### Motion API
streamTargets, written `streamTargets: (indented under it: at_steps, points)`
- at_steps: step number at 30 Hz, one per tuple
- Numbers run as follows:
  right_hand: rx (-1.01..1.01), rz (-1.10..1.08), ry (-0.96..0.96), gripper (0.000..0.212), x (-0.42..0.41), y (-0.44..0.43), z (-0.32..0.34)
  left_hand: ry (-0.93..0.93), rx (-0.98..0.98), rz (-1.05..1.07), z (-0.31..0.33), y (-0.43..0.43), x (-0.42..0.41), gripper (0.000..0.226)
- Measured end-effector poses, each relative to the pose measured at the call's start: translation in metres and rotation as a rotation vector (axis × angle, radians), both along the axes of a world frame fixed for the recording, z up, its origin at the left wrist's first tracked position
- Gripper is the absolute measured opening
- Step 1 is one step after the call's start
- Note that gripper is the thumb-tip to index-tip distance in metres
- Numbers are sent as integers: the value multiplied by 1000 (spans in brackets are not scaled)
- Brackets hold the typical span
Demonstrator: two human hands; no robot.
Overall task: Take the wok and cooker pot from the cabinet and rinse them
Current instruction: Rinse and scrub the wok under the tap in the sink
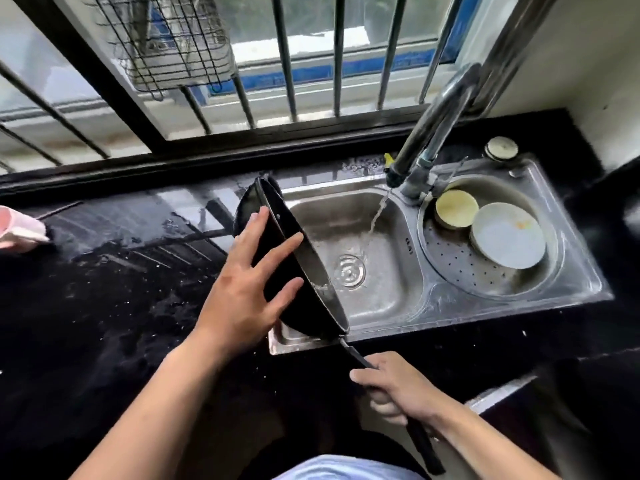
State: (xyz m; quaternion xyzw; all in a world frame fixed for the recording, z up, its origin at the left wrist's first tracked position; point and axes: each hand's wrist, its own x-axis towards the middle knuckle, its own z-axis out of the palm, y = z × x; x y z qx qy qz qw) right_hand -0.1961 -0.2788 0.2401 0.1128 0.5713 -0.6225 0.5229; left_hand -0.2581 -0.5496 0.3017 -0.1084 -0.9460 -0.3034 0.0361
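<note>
The wok stands tipped on edge over the left sink basin, its mouth turned toward the running tap. The left hand lies spread flat against its dark underside, fingers wide. The right hand is closed round the handle, nearer the body. Two plates sit in the right basin.

Wok tilted on edge over left sink basin; two plates in right basin
</note>
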Motion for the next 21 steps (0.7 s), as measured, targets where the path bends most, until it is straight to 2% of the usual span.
streamTargets:
  at_steps: [8, 21]
  points:
    - [-243, -133, -153, 37, 5, -10, 5, 70, -71, -135, 28, 19, -38, 67]
    - [-494, -90, -229, 44, 13, -16, 13, 130, -441, -397, 63, 67, -81, 63]
